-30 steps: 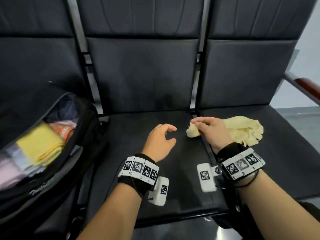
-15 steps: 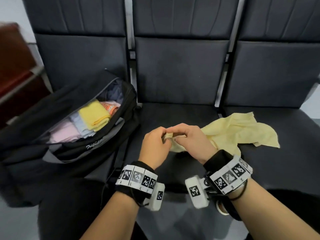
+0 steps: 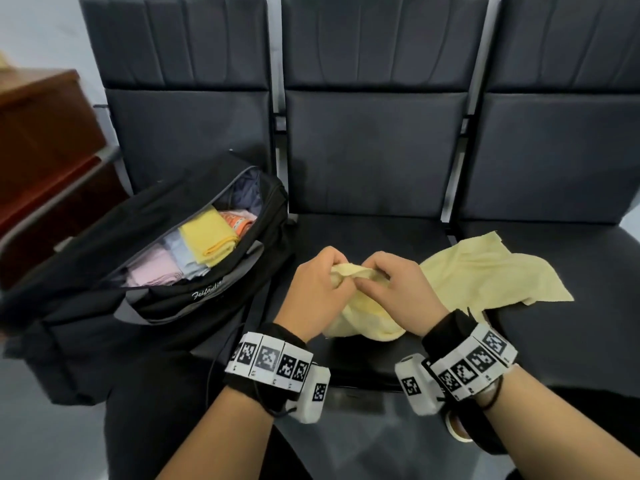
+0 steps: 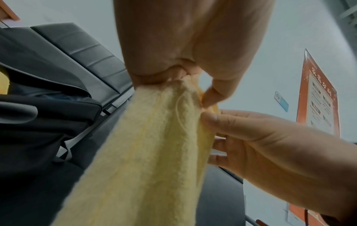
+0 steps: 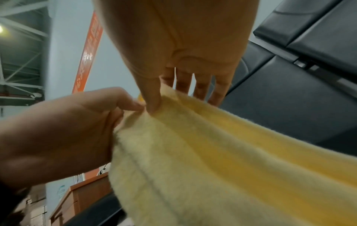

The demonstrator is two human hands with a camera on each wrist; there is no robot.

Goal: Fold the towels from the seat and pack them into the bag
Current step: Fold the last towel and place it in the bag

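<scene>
A pale yellow towel [image 3: 485, 271] lies crumpled across the middle and right seats, one edge lifted over the middle seat. My left hand [image 3: 320, 289] and right hand [image 3: 394, 289] both pinch that lifted edge, knuckles nearly touching. In the left wrist view the towel [image 4: 150, 152] hangs from my left hand [image 4: 185, 79], with the right hand [image 4: 251, 134] pinching beside it. In the right wrist view my right hand's [image 5: 154, 104] thumb presses the towel [image 5: 212, 152] against the fingers. The black bag [image 3: 156, 271] sits open on the left seat.
Folded towels fill the bag: yellow [image 3: 207, 237], pale blue [image 3: 183, 258], pink [image 3: 152, 271] and an orange one [image 3: 239, 221]. A row of black seats [image 3: 374, 150] with upright backs stands behind. A brown wooden cabinet [image 3: 41, 140] stands at far left.
The right hand pulled the yellow towel leftward from the right seat. The left hand came in and took hold of its edge; both now hold it over the middle seat.
</scene>
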